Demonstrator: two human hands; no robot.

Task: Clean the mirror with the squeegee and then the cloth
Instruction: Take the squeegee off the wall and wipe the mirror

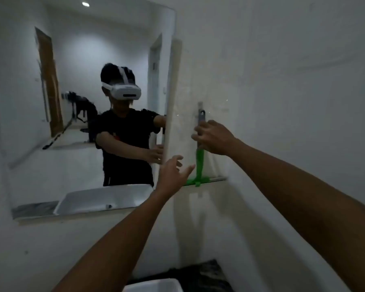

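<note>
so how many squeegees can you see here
1. The green squeegee hangs on the wall right of the mirror, its handle gripped by the right hand. Others may be out of view.

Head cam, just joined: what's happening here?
A person stands at a wall mirror in a dim bathroom. Their right hand grips the handle of a green squeegee that hangs blade-down on the wall just right of the mirror. The left hand is open with fingers spread, near the mirror's right edge, holding nothing. No cloth is visible. The squeegee isn't on the glass yet.
</note>
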